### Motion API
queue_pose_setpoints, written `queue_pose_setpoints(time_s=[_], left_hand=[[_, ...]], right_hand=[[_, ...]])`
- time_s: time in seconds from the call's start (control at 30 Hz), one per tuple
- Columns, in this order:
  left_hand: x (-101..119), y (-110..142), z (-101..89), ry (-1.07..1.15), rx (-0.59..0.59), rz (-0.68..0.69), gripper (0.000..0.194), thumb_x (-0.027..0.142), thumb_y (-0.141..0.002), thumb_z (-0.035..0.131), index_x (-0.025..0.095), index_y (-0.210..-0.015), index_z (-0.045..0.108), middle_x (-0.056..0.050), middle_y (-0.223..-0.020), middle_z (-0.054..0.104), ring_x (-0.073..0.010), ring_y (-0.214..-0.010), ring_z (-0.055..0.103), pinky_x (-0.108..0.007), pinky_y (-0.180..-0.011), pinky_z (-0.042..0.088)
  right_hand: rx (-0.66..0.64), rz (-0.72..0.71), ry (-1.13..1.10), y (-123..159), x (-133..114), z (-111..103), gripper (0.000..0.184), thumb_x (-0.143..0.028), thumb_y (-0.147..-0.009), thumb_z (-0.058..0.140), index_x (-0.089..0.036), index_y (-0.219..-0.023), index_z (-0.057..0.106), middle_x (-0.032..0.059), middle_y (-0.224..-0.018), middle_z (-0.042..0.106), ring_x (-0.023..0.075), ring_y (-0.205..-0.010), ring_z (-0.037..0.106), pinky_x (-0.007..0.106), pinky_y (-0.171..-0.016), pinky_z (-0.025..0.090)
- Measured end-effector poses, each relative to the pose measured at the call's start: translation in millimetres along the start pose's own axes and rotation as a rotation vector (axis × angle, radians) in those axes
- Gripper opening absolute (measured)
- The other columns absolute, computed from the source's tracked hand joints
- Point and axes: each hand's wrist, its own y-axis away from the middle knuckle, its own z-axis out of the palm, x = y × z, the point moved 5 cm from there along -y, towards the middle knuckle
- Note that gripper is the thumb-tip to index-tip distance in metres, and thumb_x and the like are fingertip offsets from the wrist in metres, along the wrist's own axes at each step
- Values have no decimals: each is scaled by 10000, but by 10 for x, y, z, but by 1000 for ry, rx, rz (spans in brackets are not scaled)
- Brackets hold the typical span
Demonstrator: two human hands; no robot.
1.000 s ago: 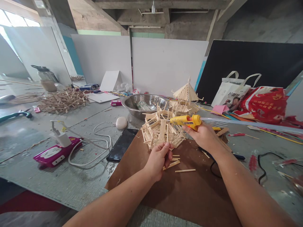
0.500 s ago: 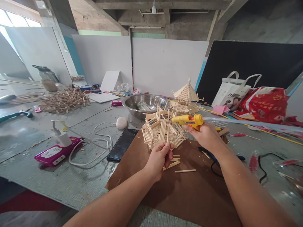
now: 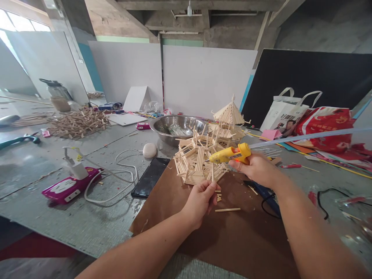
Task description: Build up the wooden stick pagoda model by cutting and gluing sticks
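Note:
My left hand [image 3: 201, 200] is closed in a pinch on a short wooden stick [image 3: 213, 173] that stands upright just in front of a lattice model of glued wooden sticks [image 3: 197, 159]. My right hand [image 3: 257, 167] grips a yellow hot glue gun [image 3: 229, 154], its nozzle pointing left at the top of that stick and the model. A clear glue rod [image 3: 308, 136] sticks out of the gun's back to the right. The model rests on a brown board [image 3: 232, 232], with loose short sticks [image 3: 227, 209] beside my left hand.
A second stick model with a peaked roof [image 3: 229, 116] and a steel bowl [image 3: 176, 128] stand behind. A black phone [image 3: 149, 177], a pink device with white cable [image 3: 69, 186], a heap of sticks [image 3: 78, 124], bags [image 3: 322, 126] and black cords [image 3: 322, 201] lie around.
My left hand has drawn back from the model's edge and now holds one stick upright. The glue gun has dropped a little, its nozzle tilted down toward that stick.

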Motion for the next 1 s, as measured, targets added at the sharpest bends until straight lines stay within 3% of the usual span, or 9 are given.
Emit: queue_pose_setpoints(time_s=[0.2,1.0], left_hand=[[36,-14,-16,-2,5,20,284,435,-731,484,154,-693,511,64,-394,426,-31,-284,257,-168,-295,135],[39,-19,-32,-3,31,27,278,428,-705,512,151,-687,517,67,-394,420,-28,-288,249,-171,-299,119]], right_hand=[[-27,-12,58,-6,-63,23,346,-525,-725,442,-222,-791,596,29,-762,651,197,-700,579,262,-565,387],[-20,-48,156,16,-119,34,305,-497,-740,436,-233,-801,574,43,-760,643,196,-709,573,281,-573,381]])
